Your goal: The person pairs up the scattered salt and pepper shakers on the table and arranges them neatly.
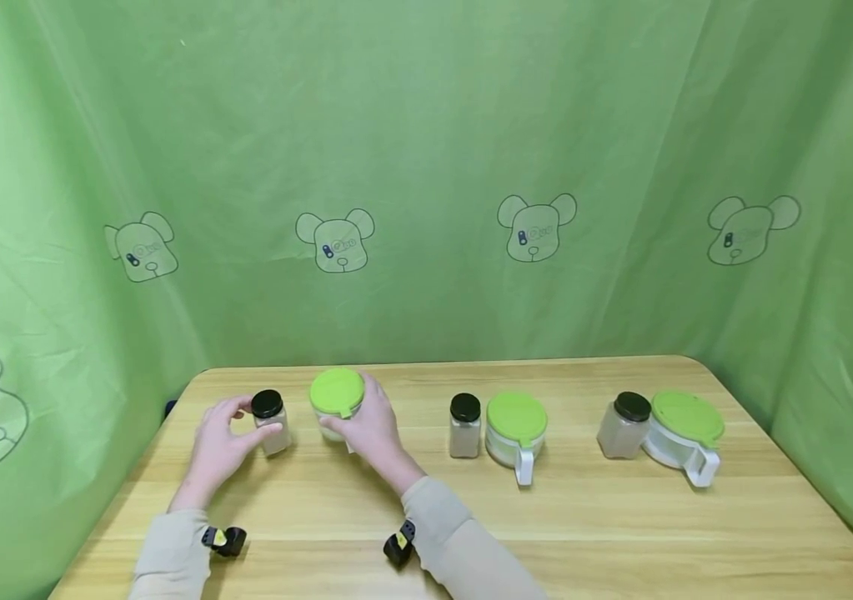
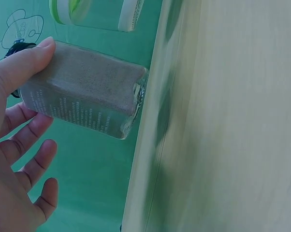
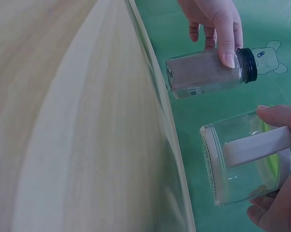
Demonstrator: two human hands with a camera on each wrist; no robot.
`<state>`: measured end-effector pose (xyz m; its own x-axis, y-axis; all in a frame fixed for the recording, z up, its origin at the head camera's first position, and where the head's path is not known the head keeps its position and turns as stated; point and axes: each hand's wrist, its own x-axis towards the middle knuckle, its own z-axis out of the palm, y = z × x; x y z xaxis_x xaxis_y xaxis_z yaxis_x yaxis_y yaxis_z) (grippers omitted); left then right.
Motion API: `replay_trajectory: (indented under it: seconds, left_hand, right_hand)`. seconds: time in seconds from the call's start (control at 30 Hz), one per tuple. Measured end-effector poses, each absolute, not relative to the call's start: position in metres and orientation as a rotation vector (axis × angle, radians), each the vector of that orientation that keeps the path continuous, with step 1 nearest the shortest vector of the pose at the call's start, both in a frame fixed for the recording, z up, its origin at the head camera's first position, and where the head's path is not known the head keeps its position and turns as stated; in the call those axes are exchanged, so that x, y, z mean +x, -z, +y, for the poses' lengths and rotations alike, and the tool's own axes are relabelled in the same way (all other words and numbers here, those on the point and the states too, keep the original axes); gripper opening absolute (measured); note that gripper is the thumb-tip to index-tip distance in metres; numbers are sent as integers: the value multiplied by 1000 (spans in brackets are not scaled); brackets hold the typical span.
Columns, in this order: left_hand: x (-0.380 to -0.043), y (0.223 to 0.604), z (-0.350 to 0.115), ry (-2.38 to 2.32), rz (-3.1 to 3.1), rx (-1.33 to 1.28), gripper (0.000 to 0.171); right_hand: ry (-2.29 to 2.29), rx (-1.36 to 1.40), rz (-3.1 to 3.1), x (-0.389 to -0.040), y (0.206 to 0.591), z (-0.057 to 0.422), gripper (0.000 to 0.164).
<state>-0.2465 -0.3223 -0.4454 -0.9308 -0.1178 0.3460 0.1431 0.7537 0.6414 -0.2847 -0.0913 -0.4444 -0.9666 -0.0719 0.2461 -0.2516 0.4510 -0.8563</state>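
Note:
My left hand (image 1: 218,447) pinches a clear square spice jar (image 2: 90,79) between thumb and fingers, near its black lid (image 1: 267,403). Greyish powder fills much of the jar. A glass seasoning pot (image 3: 247,169) with a green lid (image 1: 337,392) and white handle (image 3: 259,146) is held in my right hand (image 1: 373,423), thumb on one side and fingertips on the other. Against the wrist views' green curtain, both containers look raised off the table. The pot stands to the right of the jar, a gap between them.
On the wooden table (image 1: 306,525), a black-lidded spice jar (image 1: 465,437) stands beside a green-lidded pot (image 1: 516,433) in the middle. Farther right, another such jar (image 1: 623,433) and pot (image 1: 674,442) stand close together. A green curtain (image 1: 426,125) hangs behind and at the sides.

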Motion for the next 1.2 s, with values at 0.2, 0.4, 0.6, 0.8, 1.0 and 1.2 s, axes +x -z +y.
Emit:
replay_trajectory:
  seconds: [0.2,0.4,0.6,0.8,1.0,1.2]
  left_hand:
    - [-247,446,-318,1001,-2587,-38,61]
    - [-248,447,-314,998,-2587,-60,64]
    - [-249,447,-308,1003,-2569,-108,62]
    - [-249,446,-301,991,-2565,-140,60]
    - [-248,446,-295,1000,-2578,-160,60]
    - [-247,446,-289,996,-2575,-177,61]
  right_hand:
    - [-1550,271,-2502,-283,443,-85,90]
    - [-1535,259,-2498,-281,443,-79,89]
    - [-1513,239,-2502,-277,442,-73,91]
    - [-1496,214,-2512,-273,444,-69,94]
    - [-1496,215,-2515,-270,445,-64,95]
    - [-1510,203,-2526,-268,446,-59,96]
